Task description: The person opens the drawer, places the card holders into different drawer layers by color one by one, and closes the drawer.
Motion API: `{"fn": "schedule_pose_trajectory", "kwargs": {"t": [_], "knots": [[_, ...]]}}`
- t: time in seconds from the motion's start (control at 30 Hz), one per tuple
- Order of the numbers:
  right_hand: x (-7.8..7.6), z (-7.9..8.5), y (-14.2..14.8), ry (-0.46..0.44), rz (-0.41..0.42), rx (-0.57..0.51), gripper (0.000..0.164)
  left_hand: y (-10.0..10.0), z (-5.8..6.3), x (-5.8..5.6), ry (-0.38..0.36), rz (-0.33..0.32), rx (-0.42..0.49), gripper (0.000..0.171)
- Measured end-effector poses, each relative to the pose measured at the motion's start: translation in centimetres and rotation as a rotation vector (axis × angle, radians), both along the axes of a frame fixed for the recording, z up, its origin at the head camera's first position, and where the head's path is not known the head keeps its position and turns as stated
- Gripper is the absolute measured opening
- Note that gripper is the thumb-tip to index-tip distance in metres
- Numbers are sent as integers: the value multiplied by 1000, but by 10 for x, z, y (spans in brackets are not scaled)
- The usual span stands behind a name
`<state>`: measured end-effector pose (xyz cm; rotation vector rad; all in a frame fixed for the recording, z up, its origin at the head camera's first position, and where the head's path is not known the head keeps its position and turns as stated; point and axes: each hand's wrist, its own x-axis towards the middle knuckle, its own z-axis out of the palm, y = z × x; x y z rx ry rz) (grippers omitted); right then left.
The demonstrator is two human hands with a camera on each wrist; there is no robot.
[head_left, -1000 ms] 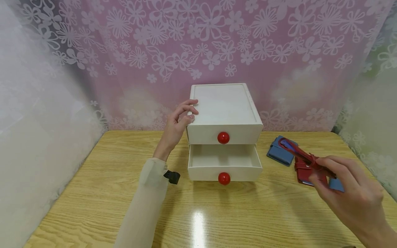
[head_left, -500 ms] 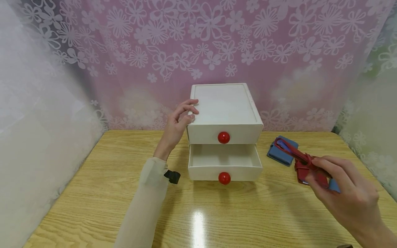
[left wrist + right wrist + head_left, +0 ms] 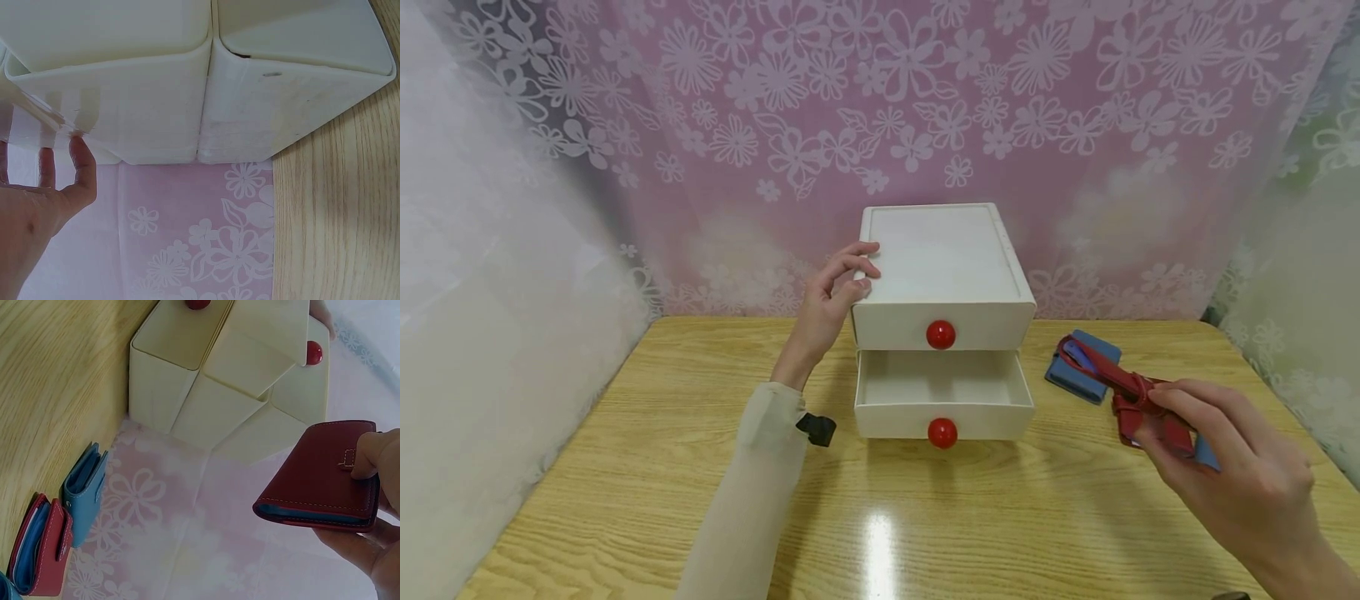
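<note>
My right hand [image 3: 1240, 467] pinches a dark red wallet [image 3: 1108, 371], thumb on its strap side in the right wrist view; blue lining shows along the edge of the wallet [image 3: 319, 472]. It hovers over the table's right side. My left hand [image 3: 823, 312] rests its fingertips on the top left edge of a white two-drawer cabinet [image 3: 936, 250]. In the left wrist view, the fingers [image 3: 81, 165] touch the cabinet wall. The lower drawer [image 3: 943, 419] is pulled out and its visible inside is bare; the upper drawer [image 3: 887, 325] is pushed in.
On the table [image 3: 700, 467], right of the cabinet, lie a blue wallet [image 3: 1075, 387] and another red wallet [image 3: 44, 550]. Part of another blue item [image 3: 1207, 452] shows behind my right hand. A pink floral cloth [image 3: 760, 167] hangs behind.
My right hand has shifted slightly left with the red wallet, which now overlaps more of the blue wallet from above. The left hand and the drawers look unmoved.
</note>
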<state>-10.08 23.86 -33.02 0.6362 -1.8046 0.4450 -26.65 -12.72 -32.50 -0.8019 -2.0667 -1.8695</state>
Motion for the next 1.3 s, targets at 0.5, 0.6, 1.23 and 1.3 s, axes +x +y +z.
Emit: {"fn": "schedule_pose_trajectory", "kwargs": {"t": [0.5, 0.6, 1.23, 1.3], "knots": [[-1, 2, -8, 29, 39, -17, 54, 0, 0, 0, 7, 6, -2, 27], [-1, 3, -11, 37, 48, -18, 53, 0, 0, 0, 4, 13, -5, 27], [-5, 5, -21, 59, 95, -12, 49, 2, 0, 0, -7, 62, -13, 30], [-7, 6, -22, 65, 104, -10, 49, 2, 1, 0, -6, 62, -13, 30]]}}
